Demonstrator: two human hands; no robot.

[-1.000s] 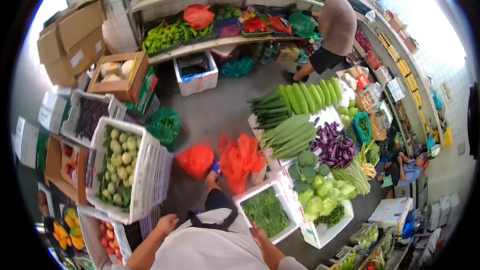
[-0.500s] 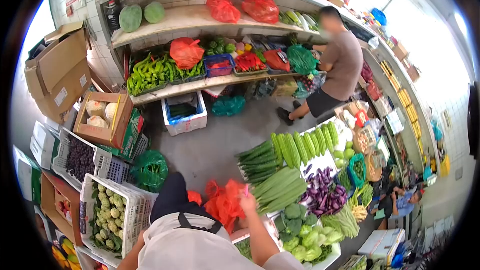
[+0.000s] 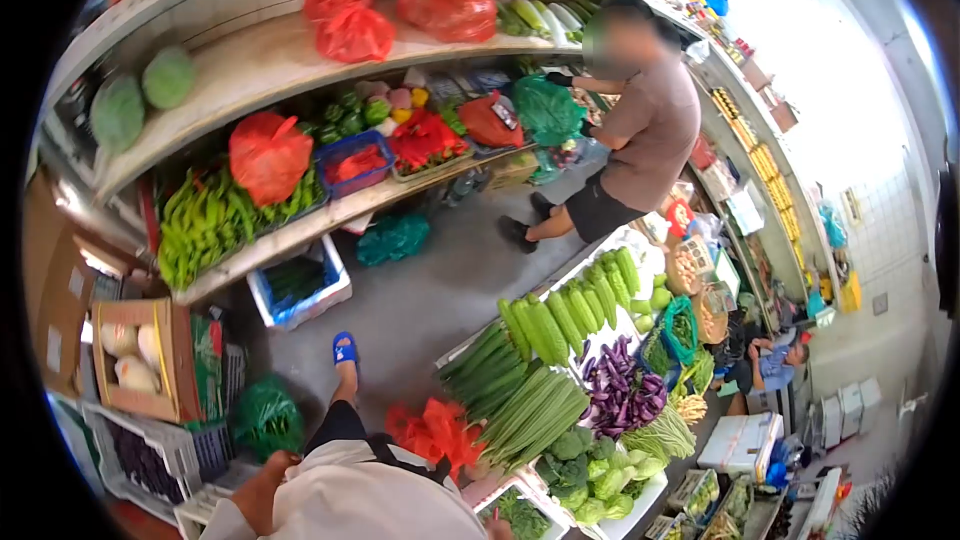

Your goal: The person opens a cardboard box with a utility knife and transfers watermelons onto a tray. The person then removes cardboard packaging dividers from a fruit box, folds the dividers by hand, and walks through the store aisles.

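Observation:
My left hand (image 3: 268, 490) is low beside my pale shirt (image 3: 370, 502), near the white crate (image 3: 200, 510); its fingers do not show clearly. At the bottom edge, only a small part of my right hand (image 3: 498, 529) appears, close to a white box of leafy greens (image 3: 522, 518). Whether it holds anything I cannot make out. Red plastic bags (image 3: 440, 432) hang in front of me, apart from both hands. Beside them lie long beans (image 3: 532, 416), cucumbers (image 3: 488, 362), ridged green gourds (image 3: 560, 322), purple eggplants (image 3: 625, 392) and broccoli (image 3: 568, 455).
A person (image 3: 640, 120) stands at the shelf (image 3: 400, 165) of peppers and bags. Another person (image 3: 775, 365) sits far right. A foam box (image 3: 300, 285) and a green bag (image 3: 268, 420) are on the floor near my blue slipper (image 3: 345, 348).
My right hand has drawn back from the red bags to the bottom edge. My view has shifted and turned, and my foot in a blue slipper now shows ahead.

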